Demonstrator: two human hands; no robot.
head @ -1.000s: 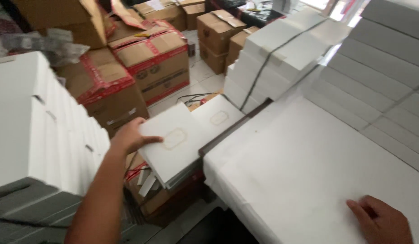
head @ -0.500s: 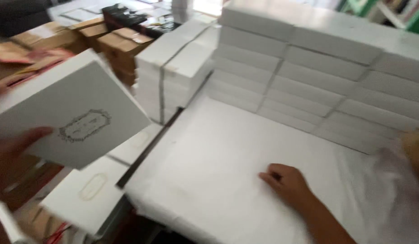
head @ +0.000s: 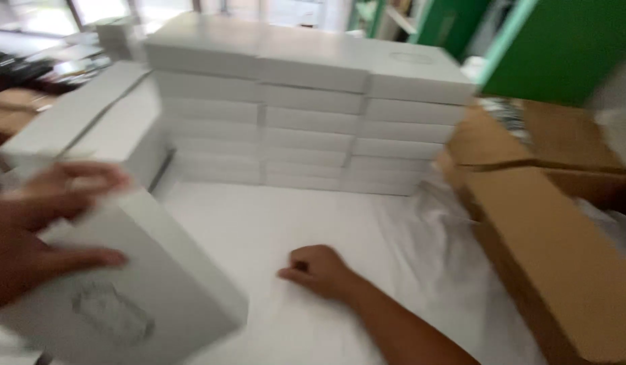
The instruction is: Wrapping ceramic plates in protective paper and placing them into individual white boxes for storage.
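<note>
My left hand (head: 36, 230) grips a flat white box (head: 144, 297) with a faint oval emblem on its lid, held low at the left over the white-covered table (head: 259, 223). The picture is blurred there. My right hand (head: 319, 270) rests on the table near the middle, fingers curled into a loose fist, holding nothing. Behind both hands stands a wall of stacked white boxes (head: 306, 122), several rows high.
A second stack of white boxes (head: 90, 122) rises at the left. Open brown cartons (head: 556, 257) stand at the right, with crumpled clear plastic (head: 428, 230) beside them. A green wall (head: 569, 47) is at the back right.
My left hand lifted the white box off the pile beside the table and carried it over the table. The view swung right. My right hand stayed resting on the table.
</note>
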